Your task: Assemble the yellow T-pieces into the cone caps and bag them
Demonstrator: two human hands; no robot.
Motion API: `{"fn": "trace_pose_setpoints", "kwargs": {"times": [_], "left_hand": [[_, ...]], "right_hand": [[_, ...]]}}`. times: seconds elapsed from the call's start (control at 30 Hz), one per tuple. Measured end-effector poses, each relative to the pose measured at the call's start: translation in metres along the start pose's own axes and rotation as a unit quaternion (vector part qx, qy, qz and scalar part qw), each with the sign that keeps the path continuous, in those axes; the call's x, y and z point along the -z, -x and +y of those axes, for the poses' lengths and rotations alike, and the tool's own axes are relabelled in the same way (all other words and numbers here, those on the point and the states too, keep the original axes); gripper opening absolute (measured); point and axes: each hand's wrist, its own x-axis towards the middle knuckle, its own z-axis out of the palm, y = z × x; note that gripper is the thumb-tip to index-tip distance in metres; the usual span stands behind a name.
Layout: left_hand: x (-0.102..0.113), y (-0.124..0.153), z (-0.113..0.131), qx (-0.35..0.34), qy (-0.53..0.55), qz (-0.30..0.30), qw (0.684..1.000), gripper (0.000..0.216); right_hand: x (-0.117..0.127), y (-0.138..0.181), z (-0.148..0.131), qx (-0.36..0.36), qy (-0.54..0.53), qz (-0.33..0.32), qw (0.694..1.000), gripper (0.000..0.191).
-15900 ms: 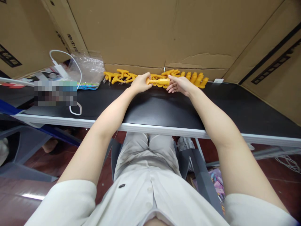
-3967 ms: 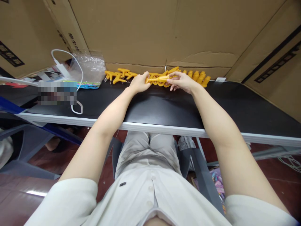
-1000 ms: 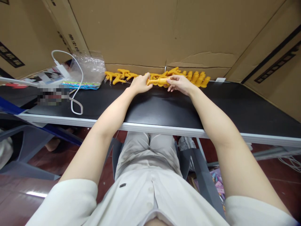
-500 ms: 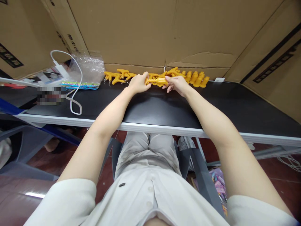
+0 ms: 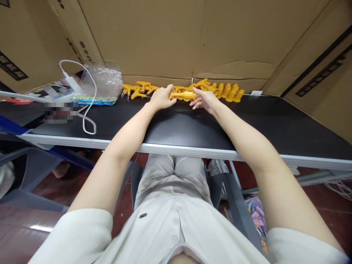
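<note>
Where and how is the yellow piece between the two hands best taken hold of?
Probably by its thick barrel, with the right hand coming from the right. The yellow piece is held crosswise, its thin shaft running leftward to the left hand, so the barrel faces the right hand, whose thumb appears to touch it. Being broader, it should offer a steadier hold.
</note>
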Motion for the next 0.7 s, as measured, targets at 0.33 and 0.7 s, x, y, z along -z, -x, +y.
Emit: {"fn": "trace_pose_setpoints", "kwargs": {"times": [0.33,0.7], "left_hand": [[0.0059,0.0035,0.0065,0.011,-0.005,-0.011,1.000,0.054],[-0.0010,-0.0009,0.0007,-0.013,-0.006,0.007,1.000,0.054]], "right_hand": [[0.0000,-0.0024,0.0000,-0.016,-0.001,0.001,1.000,0.044],[-0.0008,0.0046,-0.0073,-0.059,0.024,0.004,0.998,0.051]]}}
